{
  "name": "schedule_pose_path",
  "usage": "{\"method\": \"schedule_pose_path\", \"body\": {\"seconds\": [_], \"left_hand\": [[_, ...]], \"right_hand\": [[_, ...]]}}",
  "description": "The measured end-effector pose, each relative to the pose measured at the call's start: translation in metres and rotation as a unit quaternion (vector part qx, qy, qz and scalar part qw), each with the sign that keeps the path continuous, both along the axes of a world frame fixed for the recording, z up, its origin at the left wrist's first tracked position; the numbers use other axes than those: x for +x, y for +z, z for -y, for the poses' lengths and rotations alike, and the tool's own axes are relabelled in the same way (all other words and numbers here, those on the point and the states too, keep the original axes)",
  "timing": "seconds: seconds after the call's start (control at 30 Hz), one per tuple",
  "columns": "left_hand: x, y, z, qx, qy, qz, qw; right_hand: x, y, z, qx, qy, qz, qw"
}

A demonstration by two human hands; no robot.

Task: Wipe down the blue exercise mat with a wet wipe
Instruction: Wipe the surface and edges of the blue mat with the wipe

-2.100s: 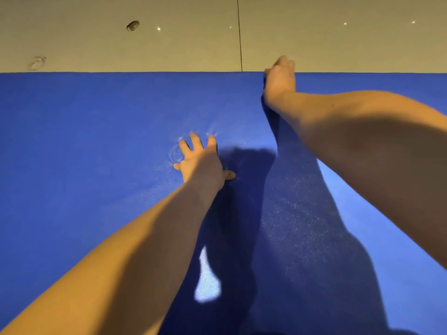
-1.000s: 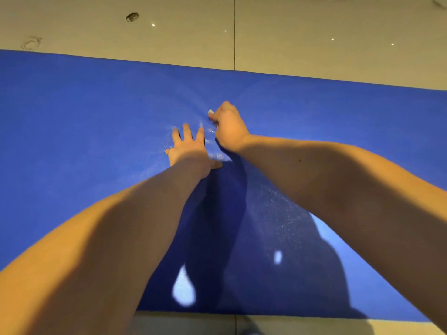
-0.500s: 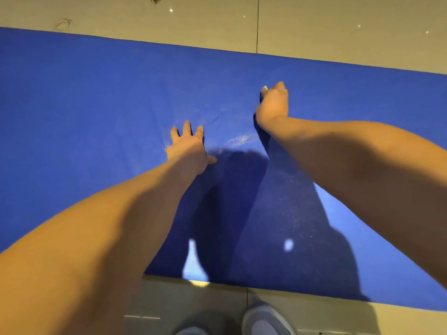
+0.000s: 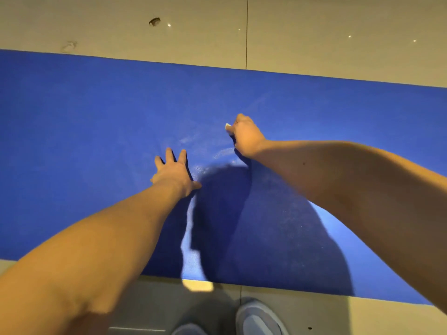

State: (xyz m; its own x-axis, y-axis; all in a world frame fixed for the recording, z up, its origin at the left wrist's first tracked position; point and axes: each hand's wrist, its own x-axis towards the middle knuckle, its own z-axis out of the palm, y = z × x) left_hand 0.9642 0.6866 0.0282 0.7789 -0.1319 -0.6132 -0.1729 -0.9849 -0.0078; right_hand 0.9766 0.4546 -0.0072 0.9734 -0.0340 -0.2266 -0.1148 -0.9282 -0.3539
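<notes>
- The right hand (image 4: 246, 137) is sweeping back from the far side, coming nearer and leftward toward the left hand (image 4: 174, 172).
- Its fingers are clenching a wet wipe (image 4: 227, 126) and pressing it onto the blue exercise mat (image 4: 84, 117), which is lying on the tiled floor (image 4: 314, 32).
- The left hand's fingers are lying spread and flat, bracing the mat, grasping nothing.
- Damp streaks are showing only around the hands, so most of the wiping is probably still waiting.
</notes>
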Motion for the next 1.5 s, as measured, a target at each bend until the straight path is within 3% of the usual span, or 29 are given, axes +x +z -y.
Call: {"method": "schedule_pose_path", "body": {"seconds": [0.17, 0.27, 0.4, 0.47, 0.53, 0.67, 0.83, 1.03, 1.23, 1.37, 1.5], "left_hand": [[-0.005, -0.004, -0.002, 0.030, -0.025, 0.021, 0.999], [-0.005, -0.007, 0.003, 0.029, -0.014, 0.010, 0.999], [-0.004, -0.007, 0.004, 0.024, 0.003, 0.000, 1.000], [-0.004, -0.007, 0.004, 0.019, 0.004, 0.000, 1.000], [-0.004, -0.007, 0.003, 0.014, 0.003, 0.000, 1.000], [-0.005, -0.008, 0.001, 0.026, -0.004, 0.012, 1.000], [-0.005, -0.007, 0.002, 0.041, -0.015, 0.022, 0.999], [-0.009, -0.003, -0.002, 0.043, -0.025, 0.023, 0.998], [-0.019, 0.001, -0.018, 0.004, -0.023, 0.025, 0.999], [-0.032, 0.003, -0.028, -0.002, -0.014, 0.025, 1.000], [-0.047, 0.001, -0.037, 0.010, -0.017, 0.028, 0.999]], "right_hand": [[-0.010, -0.005, 0.035, -0.072, -0.159, 0.035, 0.984], [-0.012, -0.005, 0.007, -0.075, -0.181, 0.044, 0.980], [-0.017, -0.006, -0.053, 0.027, -0.167, 0.051, 0.984], [-0.029, -0.013, -0.080, 0.067, -0.108, 0.060, 0.990], [-0.045, -0.022, -0.103, 0.074, -0.053, 0.079, 0.993], [-0.053, -0.026, -0.087, 0.075, -0.032, 0.100, 0.992], [-0.047, -0.016, 0.001, -0.031, -0.141, 0.061, 0.988], [-0.051, -0.015, -0.013, -0.001, -0.256, 0.039, 0.966], [-0.069, -0.016, -0.092, 0.091, -0.120, 0.095, 0.984], [-0.085, -0.020, -0.119, 0.067, -0.007, 0.072, 0.995], [-0.090, -0.015, -0.106, 0.069, 0.041, 0.080, 0.994]]}}
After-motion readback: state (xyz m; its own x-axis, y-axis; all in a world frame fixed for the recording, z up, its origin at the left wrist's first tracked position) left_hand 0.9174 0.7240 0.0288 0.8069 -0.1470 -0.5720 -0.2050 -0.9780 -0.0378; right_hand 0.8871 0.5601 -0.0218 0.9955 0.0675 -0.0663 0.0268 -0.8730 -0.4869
